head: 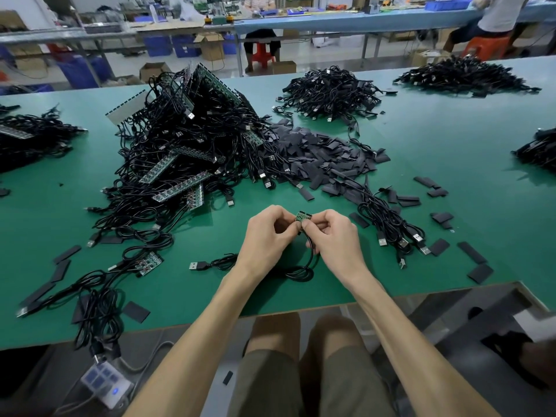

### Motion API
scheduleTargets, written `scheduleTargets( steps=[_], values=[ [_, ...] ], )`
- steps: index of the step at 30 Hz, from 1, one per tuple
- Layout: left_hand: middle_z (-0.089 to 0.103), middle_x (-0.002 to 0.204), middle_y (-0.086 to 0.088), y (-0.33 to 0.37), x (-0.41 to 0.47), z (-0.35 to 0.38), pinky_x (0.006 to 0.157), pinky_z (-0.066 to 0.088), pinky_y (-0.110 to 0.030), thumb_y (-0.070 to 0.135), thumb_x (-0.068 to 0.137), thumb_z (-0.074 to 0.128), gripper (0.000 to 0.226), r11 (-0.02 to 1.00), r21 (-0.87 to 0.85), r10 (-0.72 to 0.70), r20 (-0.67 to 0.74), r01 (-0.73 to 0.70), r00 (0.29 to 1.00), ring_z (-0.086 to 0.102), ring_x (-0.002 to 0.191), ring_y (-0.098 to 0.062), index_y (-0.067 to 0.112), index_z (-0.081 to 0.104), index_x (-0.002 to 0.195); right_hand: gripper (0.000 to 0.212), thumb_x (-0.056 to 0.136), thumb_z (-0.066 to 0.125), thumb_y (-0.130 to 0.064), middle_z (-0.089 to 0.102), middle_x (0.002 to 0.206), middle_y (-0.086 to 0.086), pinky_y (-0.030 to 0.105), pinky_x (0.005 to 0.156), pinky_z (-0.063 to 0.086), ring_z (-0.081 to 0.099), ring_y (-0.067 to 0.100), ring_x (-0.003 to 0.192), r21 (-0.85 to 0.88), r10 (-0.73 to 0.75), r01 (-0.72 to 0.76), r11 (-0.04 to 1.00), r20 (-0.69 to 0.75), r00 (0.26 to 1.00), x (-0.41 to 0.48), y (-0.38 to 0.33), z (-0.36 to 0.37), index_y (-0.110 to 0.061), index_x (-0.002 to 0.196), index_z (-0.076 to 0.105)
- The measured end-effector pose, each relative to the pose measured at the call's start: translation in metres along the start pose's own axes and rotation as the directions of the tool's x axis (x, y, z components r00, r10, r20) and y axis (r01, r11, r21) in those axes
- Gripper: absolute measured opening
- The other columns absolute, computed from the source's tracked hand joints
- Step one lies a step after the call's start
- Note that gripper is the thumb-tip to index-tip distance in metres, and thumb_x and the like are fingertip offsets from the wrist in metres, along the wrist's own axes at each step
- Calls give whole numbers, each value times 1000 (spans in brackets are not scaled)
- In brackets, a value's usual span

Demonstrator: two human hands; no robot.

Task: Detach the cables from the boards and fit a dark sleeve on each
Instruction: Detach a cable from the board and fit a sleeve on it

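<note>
Beyond the table's far edge, blue bins [158, 45] and an open cardboard box [210, 46] stand on the floor under other benches; what they hold cannot be told. Any print on the boards is too small to read. Near the middle of the green table's [451, 130] near edge, both hands hold one small green board [303, 216] just above the surface. The left hand [267, 233] and the right hand [334, 236] each pinch it with curled fingers and thumb. A thin black cable [301, 276] drops from the board, loops on the table between the wrists and ends in a USB plug [195, 265] to the left. Left of the table's centre lies a big heap of boards with cables [186, 145]; touching its right side is a pile of flat dark sleeves [316, 152].
</note>
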State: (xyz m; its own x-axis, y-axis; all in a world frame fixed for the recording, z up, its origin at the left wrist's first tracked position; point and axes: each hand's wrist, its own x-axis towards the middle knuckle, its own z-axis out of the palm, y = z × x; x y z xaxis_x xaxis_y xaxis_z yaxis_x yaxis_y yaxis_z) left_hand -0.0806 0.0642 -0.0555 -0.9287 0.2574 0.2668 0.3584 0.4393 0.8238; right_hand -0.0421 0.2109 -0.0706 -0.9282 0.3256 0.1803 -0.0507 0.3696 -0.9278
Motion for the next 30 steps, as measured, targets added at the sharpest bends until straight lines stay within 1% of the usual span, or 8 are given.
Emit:
scheduleTargets(
  steps=[4,7,11,15,18,23,26,30],
  values=[
    [70,73,-5,-1,1,-7,69,51,-32,16,92,75,11,996,-79,-26,64,31,998,60,67,-13,10,68,86,9,95,71,-19,71,64,2,29,54,54,63,12,51,68,4,-6,998,18,1000,-1,-1,-1,-14,89,68],
    [72,75,-12,1,1,-13,70,51,-30,16,95,72,11,983,-172,-33,132,55,991,62,65,-11,6,68,91,7,96,70,-18,73,77,3,34,59,54,62,15,57,144,11,-17,989,43,999,0,-1,-1,-11,97,69],
    [70,73,-5,2,1,-13,71,51,-35,16,97,69,12,980,-186,-50,140,75,989,59,64,-11,6,66,91,3,98,68,-22,74,84,-1,29,60,52,61,9,60,157,12,-20,987,52,999,1,0,1,-21,95,67],
    [72,77,-11,4,4,-7,79,57,-46,11,93,69,9,990,-119,-64,118,78,991,70,74,-28,5,63,88,4,94,70,-20,73,79,-4,26,63,52,67,9,67,121,15,-17,992,20,1000,1,0,1,-20,92,66],
    [73,78,-5,7,4,-2,74,57,-36,12,88,71,7,998,-30,-44,77,47,996,71,77,-25,12,64,86,8,90,71,-19,71,74,-5,27,58,54,68,8,63,96,-3,5,995,-22,1000,0,-1,1,-23,87,65],
    [68,66,8,9,10,-5,58,46,-15,11,82,72,15,997,42,-68,90,65,994,58,57,0,23,64,77,9,87,74,-21,71,70,-3,25,57,55,66,7,57,18,-19,20,1000,-50,999,-1,-3,0,-22,83,66],
    [69,64,7,10,12,-11,56,46,-15,11,81,74,17,994,94,-61,115,50,992,58,55,0,24,65,74,11,85,75,-22,72,67,-4,29,59,58,67,9,55,7,-16,16,1000,-34,999,-2,-4,-1,-20,79,66],
    [72,66,5,10,12,-19,57,51,-19,10,84,76,21,992,127,-40,150,21,988,63,56,-5,24,64,73,14,86,75,-24,72,67,-10,24,57,54,68,6,57,-30,-20,19,999,-12,1000,-4,-4,-1,-21,77,64]
  ],
)
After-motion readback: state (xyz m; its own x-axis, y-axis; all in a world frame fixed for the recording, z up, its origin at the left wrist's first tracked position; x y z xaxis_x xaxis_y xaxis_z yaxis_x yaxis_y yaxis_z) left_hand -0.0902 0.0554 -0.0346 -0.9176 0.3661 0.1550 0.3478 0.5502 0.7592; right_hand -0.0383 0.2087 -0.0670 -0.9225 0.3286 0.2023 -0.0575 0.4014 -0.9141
